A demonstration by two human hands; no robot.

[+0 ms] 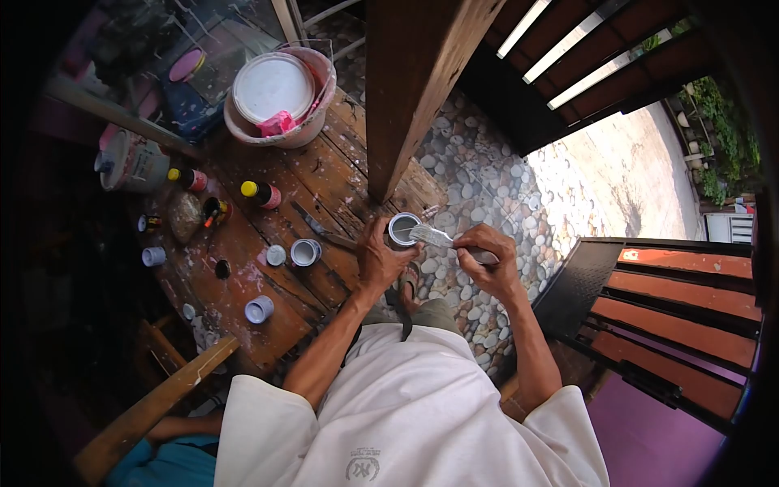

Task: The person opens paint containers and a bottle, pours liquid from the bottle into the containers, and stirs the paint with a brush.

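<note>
My left hand [379, 258] is wrapped round a small paint can [393, 235], open at the top, with pale grey paint inside. My right hand [490, 258] grips a paintbrush [434, 236] smeared with whitish paint. Its tip is at the right side of the can's rim; whether it touches cannot be made out. On the wooden bench left of my left hand stands another open small can [305, 252] with white contents, and beside it lies a round lid [276, 255]. A long flat tool [312, 221] points toward my left wrist.
A pink basin [321, 105] holding a white-lidded bucket stands at the bench's back. Yellow-capped bottles [264, 194], more small cans [259, 309] and a grey bucket [138, 162] are to the left. A wooden post [406, 89] rises ahead. Another person's teal clothing [162, 463] shows lower left.
</note>
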